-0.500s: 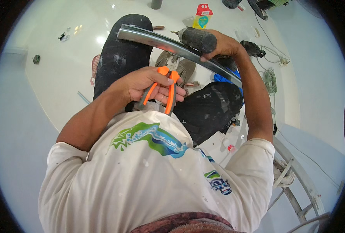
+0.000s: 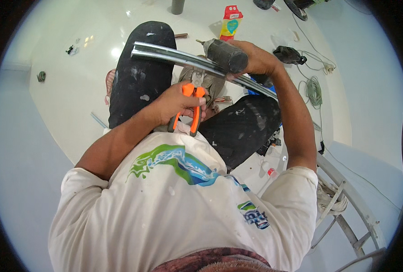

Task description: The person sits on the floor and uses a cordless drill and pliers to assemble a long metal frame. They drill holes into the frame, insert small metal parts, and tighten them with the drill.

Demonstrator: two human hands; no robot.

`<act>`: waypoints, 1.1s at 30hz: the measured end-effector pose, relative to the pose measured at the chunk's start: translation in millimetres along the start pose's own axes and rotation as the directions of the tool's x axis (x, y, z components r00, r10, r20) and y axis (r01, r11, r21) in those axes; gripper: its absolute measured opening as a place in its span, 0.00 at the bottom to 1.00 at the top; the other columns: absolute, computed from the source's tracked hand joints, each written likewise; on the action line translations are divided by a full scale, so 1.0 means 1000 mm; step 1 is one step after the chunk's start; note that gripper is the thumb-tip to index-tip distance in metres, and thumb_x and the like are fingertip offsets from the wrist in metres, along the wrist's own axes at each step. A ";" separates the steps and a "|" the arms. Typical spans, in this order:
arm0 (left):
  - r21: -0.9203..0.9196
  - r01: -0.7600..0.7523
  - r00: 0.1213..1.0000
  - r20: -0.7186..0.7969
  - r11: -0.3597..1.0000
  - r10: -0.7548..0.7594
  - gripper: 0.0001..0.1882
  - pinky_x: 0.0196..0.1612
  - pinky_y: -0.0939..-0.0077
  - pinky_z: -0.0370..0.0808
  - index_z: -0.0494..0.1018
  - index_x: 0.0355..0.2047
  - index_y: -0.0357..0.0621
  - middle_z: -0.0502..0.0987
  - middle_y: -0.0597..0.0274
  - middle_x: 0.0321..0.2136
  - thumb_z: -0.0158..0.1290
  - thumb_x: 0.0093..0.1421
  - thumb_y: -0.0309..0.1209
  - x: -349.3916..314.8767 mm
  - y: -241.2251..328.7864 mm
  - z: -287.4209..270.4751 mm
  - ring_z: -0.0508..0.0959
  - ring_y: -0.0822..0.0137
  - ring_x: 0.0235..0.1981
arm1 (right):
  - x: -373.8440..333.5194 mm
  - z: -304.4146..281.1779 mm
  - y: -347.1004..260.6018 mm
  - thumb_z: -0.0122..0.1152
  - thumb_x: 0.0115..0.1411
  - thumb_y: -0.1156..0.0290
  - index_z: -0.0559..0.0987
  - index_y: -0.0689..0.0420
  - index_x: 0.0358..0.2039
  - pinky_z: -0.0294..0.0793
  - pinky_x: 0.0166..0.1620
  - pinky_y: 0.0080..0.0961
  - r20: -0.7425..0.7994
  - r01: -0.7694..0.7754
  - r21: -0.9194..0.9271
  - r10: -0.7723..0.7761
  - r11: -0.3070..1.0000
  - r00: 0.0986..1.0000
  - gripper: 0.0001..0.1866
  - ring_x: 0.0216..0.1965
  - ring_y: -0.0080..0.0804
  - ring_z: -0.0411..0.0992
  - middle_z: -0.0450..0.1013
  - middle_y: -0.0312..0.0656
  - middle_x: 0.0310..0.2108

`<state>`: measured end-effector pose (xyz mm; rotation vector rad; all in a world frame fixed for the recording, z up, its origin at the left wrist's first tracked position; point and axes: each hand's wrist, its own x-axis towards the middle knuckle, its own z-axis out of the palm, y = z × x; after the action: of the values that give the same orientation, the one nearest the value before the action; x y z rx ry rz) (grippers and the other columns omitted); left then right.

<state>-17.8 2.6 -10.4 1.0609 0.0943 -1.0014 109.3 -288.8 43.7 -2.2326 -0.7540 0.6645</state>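
Note:
My left hand (image 2: 170, 105) is closed round the orange-and-grey handles of a pair of pliers (image 2: 197, 93), held in front of my belly with the jaws pointing away from me. Farther out, my right hand (image 2: 257, 57) grips a dark power drill (image 2: 227, 55), its bit pointing left. A long, shiny metal channel (image 2: 163, 53) runs from over my left knee to beneath the drill and my right forearm. The right fingers reach down to the channel; whether they also hold it is hidden. The plier jaws lie just below the channel's near edge, and I cannot tell whether they touch.
A red and yellow packet (image 2: 231, 25) stands on the white floor (image 2: 70, 109) ahead. To the right lie a black pouch-like item (image 2: 288, 55), a coiled cable (image 2: 313, 92) and cords. A metal ladder (image 2: 353, 206) is at lower right. One slipper (image 2: 110, 86) sits beside my left leg.
The metal channel has rolled, now showing its grooved side, and its left end has come slightly nearer. My right hand and drill shifted left and nearer. The pliers' handles have drawn closer together.

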 end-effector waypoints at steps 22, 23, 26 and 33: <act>0.129 -0.081 0.997 0.006 0.988 0.081 0.18 0.49 0.64 0.86 0.72 0.56 0.41 0.82 0.59 0.38 0.61 0.69 0.26 0.021 -0.016 -0.003 0.86 0.64 0.40 | -0.081 -0.028 -0.116 0.81 0.45 0.57 0.78 0.59 0.60 0.82 0.46 0.36 0.095 -0.255 -0.027 0.257 0.966 0.962 0.42 0.39 0.44 0.87 0.85 0.51 0.40; 0.101 -0.078 0.997 0.006 0.992 0.078 0.18 0.49 0.64 0.86 0.72 0.56 0.41 0.82 0.59 0.38 0.61 0.69 0.26 0.022 -0.017 -0.002 0.86 0.65 0.40 | -0.078 -0.029 -0.115 0.81 0.44 0.58 0.78 0.59 0.60 0.82 0.46 0.36 0.110 -0.252 -0.018 0.252 0.968 0.961 0.42 0.39 0.44 0.87 0.85 0.52 0.40; 0.099 -0.047 0.999 0.001 0.994 0.047 0.17 0.50 0.65 0.86 0.73 0.56 0.41 0.82 0.60 0.39 0.61 0.69 0.25 0.022 -0.017 -0.002 0.85 0.66 0.41 | -0.071 -0.025 -0.117 0.81 0.45 0.60 0.78 0.58 0.59 0.81 0.45 0.36 0.080 -0.218 -0.089 0.226 0.972 0.971 0.40 0.38 0.44 0.87 0.85 0.52 0.39; 0.107 -0.016 0.998 -0.052 0.994 0.022 0.17 0.44 0.67 0.86 0.73 0.53 0.36 0.85 0.56 0.40 0.64 0.66 0.23 0.024 -0.022 -0.003 0.87 0.66 0.39 | -0.061 -0.029 -0.123 0.81 0.46 0.65 0.77 0.54 0.56 0.79 0.52 0.45 0.161 -0.364 -0.124 0.381 0.923 0.911 0.35 0.46 0.51 0.83 0.83 0.48 0.44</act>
<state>-18.5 -12.6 -39.2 1.1846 0.0744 -0.9701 45.2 -267.9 166.9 -2.4507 -0.4482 1.0497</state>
